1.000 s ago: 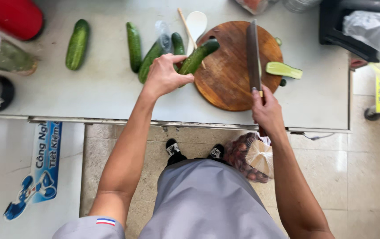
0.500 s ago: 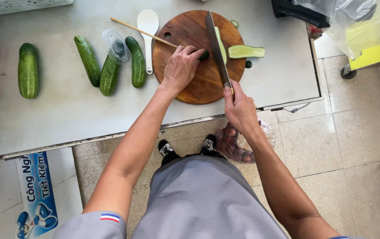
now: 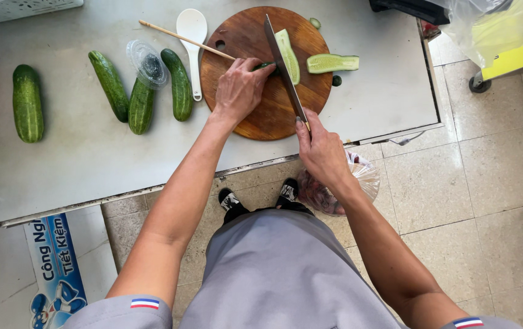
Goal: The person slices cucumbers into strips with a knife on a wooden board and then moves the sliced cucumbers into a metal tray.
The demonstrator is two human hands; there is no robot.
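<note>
A round wooden cutting board [image 3: 255, 116] lies on the grey table [image 3: 78, 164]. My left hand [image 3: 240, 88] presses down on a cucumber [image 3: 264, 64] that is mostly hidden under the fingers. My right hand [image 3: 322, 152] grips the handle of a long knife [image 3: 281, 58], whose blade runs across the board beside my left fingers. A cut cucumber half [image 3: 288, 56] lies along the blade's right side. Another half [image 3: 333, 63] rests cut face up at the board's right edge.
Three whole cucumbers [image 3: 141, 105] and a clear plastic lid [image 3: 147, 62] lie left of the board, with a fatter cucumber [image 3: 28, 102] further left. A white spoon [image 3: 192, 36] and a wooden chopstick [image 3: 179, 38] sit beside the board. A plastic bag [image 3: 334, 189] hangs below the table edge.
My left hand carried a cucumber from the pile onto the board and now holds it down. The knife blade has come over next to my left fingers.
</note>
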